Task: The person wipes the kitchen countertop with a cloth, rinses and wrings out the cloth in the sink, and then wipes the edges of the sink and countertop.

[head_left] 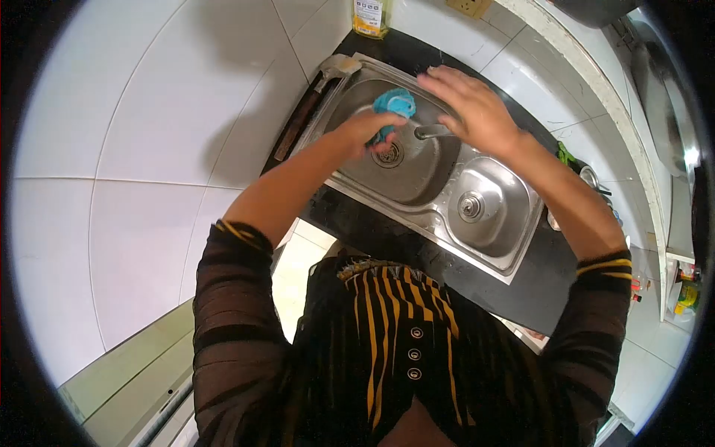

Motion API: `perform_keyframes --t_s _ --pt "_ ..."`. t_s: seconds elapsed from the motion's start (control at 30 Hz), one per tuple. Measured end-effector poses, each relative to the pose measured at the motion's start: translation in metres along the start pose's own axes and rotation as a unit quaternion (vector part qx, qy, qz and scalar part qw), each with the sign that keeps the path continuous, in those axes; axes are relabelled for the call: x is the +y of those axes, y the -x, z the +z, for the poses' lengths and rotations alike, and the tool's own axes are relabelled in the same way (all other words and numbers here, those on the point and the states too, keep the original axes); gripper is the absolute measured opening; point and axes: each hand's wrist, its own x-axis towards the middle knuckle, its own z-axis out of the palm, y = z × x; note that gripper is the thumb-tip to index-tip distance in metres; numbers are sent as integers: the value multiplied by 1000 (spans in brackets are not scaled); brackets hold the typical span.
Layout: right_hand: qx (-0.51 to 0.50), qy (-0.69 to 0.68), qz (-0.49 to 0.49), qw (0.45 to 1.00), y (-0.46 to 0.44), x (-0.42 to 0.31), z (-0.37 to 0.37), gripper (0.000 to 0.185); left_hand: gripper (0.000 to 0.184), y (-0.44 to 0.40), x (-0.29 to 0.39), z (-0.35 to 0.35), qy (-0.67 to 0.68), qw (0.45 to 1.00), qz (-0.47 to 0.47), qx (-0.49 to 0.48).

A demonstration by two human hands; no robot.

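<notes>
My left hand (370, 130) is closed around a bright blue cloth (395, 103) with a pale patch on it, perhaps suds. It hangs over the larger basin (417, 182) of the steel double sink, near the drain (389, 155). My right hand (477, 108) is above the faucet (433, 132), its fingers stretched out and the thumb apart. Part of the faucet lies hidden under that hand, so I cannot tell whether they touch.
The smaller basin (485, 216) is on the right. A bottle (369, 18) with a yellow and white label stands behind the sink. Along the left rim lies a long dark brown object (302, 123). Green vegetables (564, 153) and metal ware (588, 176) sit at the right.
</notes>
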Motion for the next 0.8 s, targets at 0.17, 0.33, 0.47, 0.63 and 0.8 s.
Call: perform_keyframes --t_s 0.17,0.33,0.47,0.63,0.8 --pt "24 135 -292 946 18 -25 -14 57 18 57 -1 52 408 877 -122 -223" --pt "58 -52 -393 916 -6 -32 -31 41 25 88 47 86 394 781 -55 -481" --pt "69 37 -416 906 -42 -45 -63 21 30 89 80 72 262 872 -16 -413" --pt "-117 160 -247 949 -56 -46 -52 17 24 69 87 52 77 969 -37 -231" --pt "-202 167 -102 960 -79 -19 -11 23 22 8 63 18 -153 988 17 23"
